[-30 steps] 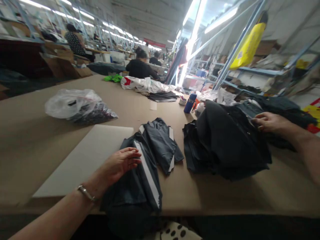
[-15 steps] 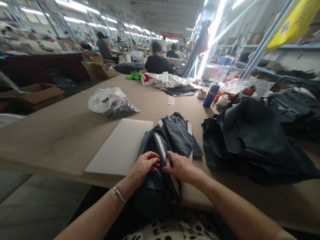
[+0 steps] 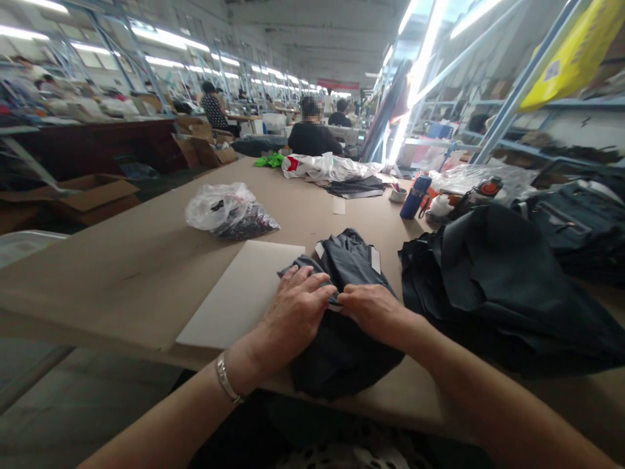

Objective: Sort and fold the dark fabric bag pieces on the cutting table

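Dark fabric pieces (image 3: pixel 349 355) with white strips along some edges lie bunched at the table's near side. My left hand (image 3: pixel 300 303) rests over a folded part of the fabric, its thumb and fingers closed on the cloth. Close beside it, my right hand (image 3: pixel 368 309) pinches the same fabric, fingertips almost meeting the left thumb. A bit of pale strip shows between the two hands. Under the left forearm's far side lies a white flat board (image 3: pixel 229 296). What the palms cover is hidden.
A big heap of dark fabric (image 3: pixel 493 280) lies to the right. Farther back are a blue bottle (image 3: pixel 415 197), a clear plastic bag (image 3: pixel 229 212) with small dark items, and white plastic wrapping (image 3: pixel 336 168). A co-worker (image 3: pixel 312 133) sits beyond the table (image 3: pixel 122 280).
Both hands have taken hold of the fabric and folded its near part over, covering most of the long white strip. The left hand has turned palm down. The view has shifted slightly.
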Demonstrator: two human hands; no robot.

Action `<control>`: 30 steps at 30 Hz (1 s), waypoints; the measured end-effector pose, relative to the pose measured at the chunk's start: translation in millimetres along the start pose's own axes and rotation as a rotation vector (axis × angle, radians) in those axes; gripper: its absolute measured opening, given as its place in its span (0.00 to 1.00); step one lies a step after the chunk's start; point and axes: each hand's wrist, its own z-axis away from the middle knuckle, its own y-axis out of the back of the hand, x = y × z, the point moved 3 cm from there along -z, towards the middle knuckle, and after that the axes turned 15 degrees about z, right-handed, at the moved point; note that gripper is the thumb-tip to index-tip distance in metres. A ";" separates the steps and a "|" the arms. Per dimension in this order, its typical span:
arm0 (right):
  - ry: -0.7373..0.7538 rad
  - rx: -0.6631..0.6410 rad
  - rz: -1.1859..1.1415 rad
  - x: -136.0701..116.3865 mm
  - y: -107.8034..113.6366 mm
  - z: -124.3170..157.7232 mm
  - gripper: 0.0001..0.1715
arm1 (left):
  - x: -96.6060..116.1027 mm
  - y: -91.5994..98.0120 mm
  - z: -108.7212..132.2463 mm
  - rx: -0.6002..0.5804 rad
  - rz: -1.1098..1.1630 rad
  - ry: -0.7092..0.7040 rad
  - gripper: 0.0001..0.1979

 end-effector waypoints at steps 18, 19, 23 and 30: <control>-0.383 0.529 -1.493 -10.4 1.0 -1.2 0.24 | 14.6 -14.7 -6.7 0.087 0.653 0.455 0.06; -0.416 0.551 -1.538 -15.7 -9.2 -2.8 0.25 | 16.1 -22.8 -4.5 0.084 0.630 0.438 0.06; -0.459 0.551 -1.638 -22.8 -28.1 -4.6 0.20 | 10.3 -39.8 2.3 0.035 0.924 0.514 0.10; -0.143 0.267 -1.579 -22.7 -14.8 3.7 0.21 | -11.0 -29.9 10.6 0.114 1.525 0.793 0.22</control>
